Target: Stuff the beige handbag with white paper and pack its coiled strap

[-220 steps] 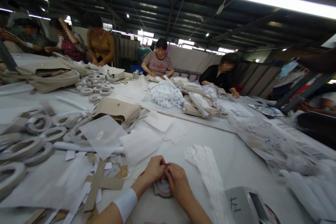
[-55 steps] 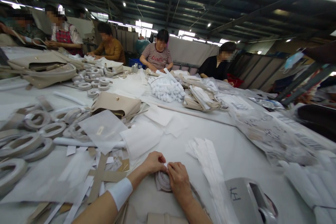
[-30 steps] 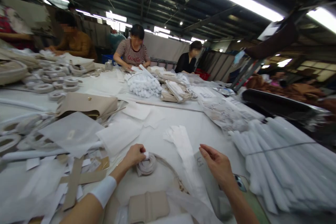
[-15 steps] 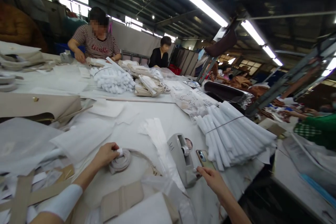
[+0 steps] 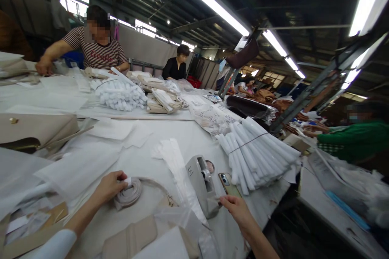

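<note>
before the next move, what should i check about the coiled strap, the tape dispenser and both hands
1. Left hand grip on the coiled strap: ok, pinched against the table.
2. Coil wound, not sprung open: ok.
3. Right hand at the tape dispenser: ok, fingertips at its near end.
4. Tape pinched in the right grip: cannot tell.
5. Phone clear of the dispenser: ok, lying beside it.

Tied bundle of white tubes (image 5: pixel 258 151), phone (image 5: pixel 227 183) beside it, beige handbag (image 5: pixel 33 129) at left, person in striped shirt (image 5: pixel 97 50)
</note>
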Demonstrator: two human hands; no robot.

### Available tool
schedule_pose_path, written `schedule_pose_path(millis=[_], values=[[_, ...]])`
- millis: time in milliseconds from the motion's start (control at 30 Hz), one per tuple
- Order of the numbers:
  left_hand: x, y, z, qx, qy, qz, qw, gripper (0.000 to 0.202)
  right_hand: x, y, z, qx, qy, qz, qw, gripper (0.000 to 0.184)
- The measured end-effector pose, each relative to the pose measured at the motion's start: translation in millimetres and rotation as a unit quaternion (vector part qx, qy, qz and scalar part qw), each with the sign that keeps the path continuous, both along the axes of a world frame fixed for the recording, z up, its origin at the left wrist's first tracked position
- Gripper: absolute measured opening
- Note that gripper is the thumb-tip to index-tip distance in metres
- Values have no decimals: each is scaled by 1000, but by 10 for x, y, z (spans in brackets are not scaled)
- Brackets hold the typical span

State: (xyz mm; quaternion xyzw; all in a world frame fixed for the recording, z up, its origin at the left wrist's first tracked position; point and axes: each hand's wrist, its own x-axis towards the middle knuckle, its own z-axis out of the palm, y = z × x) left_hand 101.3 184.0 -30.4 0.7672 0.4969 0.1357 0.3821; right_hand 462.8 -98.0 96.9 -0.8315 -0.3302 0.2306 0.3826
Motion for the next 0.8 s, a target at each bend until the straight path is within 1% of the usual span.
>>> schedule_pose_path(millis=[67,200,267,367,400,433,500,567,633,733,800], values=[[1,0,-1,1,2,-3,1000,21,-2,-89,-23,2,7,-19,1000,38],[-4,4,-10,5,5,-6,1000,22,-7,-283,-71,12,-33,-59,998,37],[-8,4,-14,7,4,-6,1000,23,-17,-349,-140,-3,-16,-60,998,37],[-10,-4,-16,9,1,-7,1000,22,-46,-386,-296,-31,36,-52,998,37],[-9,-8,-14,9,0,-8,1000,21,-60,-386,-345,-38,34,-52,997,36],[-8,-12,-11,10,-1,-8,1000,20,-76,-382,-382,-44,15,-54,997,35],[-2,-20,2,12,-2,-7,1000,19,-111,-367,-411,-62,-67,-59,994,33],[4,-31,28,13,-3,-4,1000,18,-149,-350,-382,-80,-164,-55,982,31],[11,-50,71,13,-4,-1,1000,16,-179,-332,-323,-89,-228,-39,969,31],[18,-96,161,16,-8,7,1000,12,-173,-295,-245,-98,-266,-15,959,32],[24,-118,217,19,-15,12,1000,11,-116,-264,-247,-110,-277,-11,954,32]])
